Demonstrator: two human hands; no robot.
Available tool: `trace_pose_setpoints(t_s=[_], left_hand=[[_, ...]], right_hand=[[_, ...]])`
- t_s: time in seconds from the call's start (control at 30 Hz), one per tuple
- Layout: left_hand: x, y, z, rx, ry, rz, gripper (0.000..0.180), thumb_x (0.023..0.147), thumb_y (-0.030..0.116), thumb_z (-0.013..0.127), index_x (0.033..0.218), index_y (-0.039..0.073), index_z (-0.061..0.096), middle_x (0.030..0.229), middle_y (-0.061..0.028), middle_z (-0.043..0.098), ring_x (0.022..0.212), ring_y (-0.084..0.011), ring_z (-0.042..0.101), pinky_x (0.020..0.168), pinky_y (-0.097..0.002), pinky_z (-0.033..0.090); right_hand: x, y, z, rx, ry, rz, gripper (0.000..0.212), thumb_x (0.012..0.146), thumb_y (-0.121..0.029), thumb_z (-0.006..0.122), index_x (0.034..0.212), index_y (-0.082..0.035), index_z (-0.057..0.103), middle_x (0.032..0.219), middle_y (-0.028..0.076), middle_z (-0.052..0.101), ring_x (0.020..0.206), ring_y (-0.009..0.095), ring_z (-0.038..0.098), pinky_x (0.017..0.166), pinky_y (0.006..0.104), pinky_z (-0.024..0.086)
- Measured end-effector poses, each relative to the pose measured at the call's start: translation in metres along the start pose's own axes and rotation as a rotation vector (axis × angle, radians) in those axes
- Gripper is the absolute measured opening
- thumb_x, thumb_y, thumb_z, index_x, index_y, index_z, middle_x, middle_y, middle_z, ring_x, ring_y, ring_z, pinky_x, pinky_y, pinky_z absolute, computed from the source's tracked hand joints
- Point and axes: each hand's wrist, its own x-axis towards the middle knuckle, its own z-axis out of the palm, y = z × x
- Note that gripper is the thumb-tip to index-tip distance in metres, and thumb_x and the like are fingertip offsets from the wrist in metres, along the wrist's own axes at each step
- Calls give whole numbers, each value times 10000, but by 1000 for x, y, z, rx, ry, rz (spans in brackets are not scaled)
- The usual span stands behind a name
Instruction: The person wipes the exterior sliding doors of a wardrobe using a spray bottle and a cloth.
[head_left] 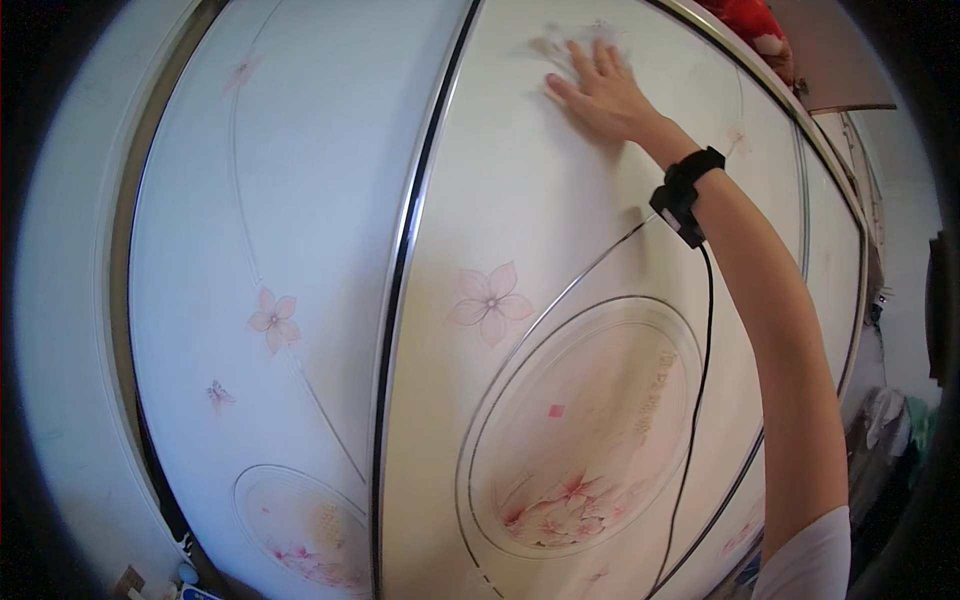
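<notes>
My right hand (605,98) is raised high against a glossy white sliding wardrobe door (560,210), its back toward me and its fingers spread. Beneath the fingers it presses a thin whitish cloth (555,48) to the door; the cloth is blurred and partly covered by the hand. A black strap with a small box (686,196) sits on the right wrist, and a black cable (707,330) hangs from it. Pink printed flowers (491,304) and an oval floral panel (585,440) decorate the door below the hand. My left hand is out of sight.
A second pale door panel (290,200) stands to the left, past a dark, chrome-edged upright (408,230). Something red (745,30) lies above the wardrobe's top edge. Hanging clothes (890,420) are at the far right. Small items, one of them blue (188,573), sit at bottom left.
</notes>
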Motion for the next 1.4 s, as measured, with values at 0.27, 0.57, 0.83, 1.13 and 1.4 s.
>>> trace_pose_setpoints(t_s=[0.27, 0.57, 0.83, 1.13, 1.4], left_hand=[[0, -16, -7, -50, 80, -45, 415, 966, 385, 315, 903, 54, 557, 478, 4, 415, 365, -62, 306, 343, -199, 224], [-5, -6, 3, 2, 26, -80, 430, 976, 383, 282, 901, 46, 537, 476, 6, 394, 373, -55, 258, 346, -219, 195], [-3, -4, 8, 50, -56, -116, 464, 964, 426, 297, 867, 40, 537, 464, -6, 380, 366, -84, 268, 352, -225, 202], [3, -9, 35, -4, -146, -133, 438, 965, 392, 330, 793, 40, 527, 468, -41, 424, 340, -111, 292, 331, -259, 218], [-6, -1, 17, 31, -35, -48, 444, 967, 400, 318, 810, 46, 536, 441, -28, 401, 319, -112, 259, 320, -257, 199]], right_hand=[[-96, -142, -15, 257, -111, -509, 896, 838, -590, 412, 1344, 113, 181, 1417, 304, 140, 1334, 422, 108, 1087, 483, 99], [-281, -180, -58, 673, -817, -999, 851, 837, -497, 478, 1380, 64, 138, 1433, 199, 226, 1345, 299, 178, 1105, 427, 95], [-223, -21, -35, 166, -95, -130, 817, 846, -470, 490, 1391, 34, 150, 1451, 227, 147, 1355, 352, 124, 1094, 432, 110], [-271, -128, -45, 514, -328, -162, 855, 778, -447, 594, 1344, 79, 227, 1407, 248, 240, 1323, 374, 209, 1080, 453, 150], [-349, -204, -58, 795, -738, -469, 895, 774, -491, 573, 1385, 35, 184, 1437, 183, 237, 1330, 303, 232, 1074, 455, 161]])
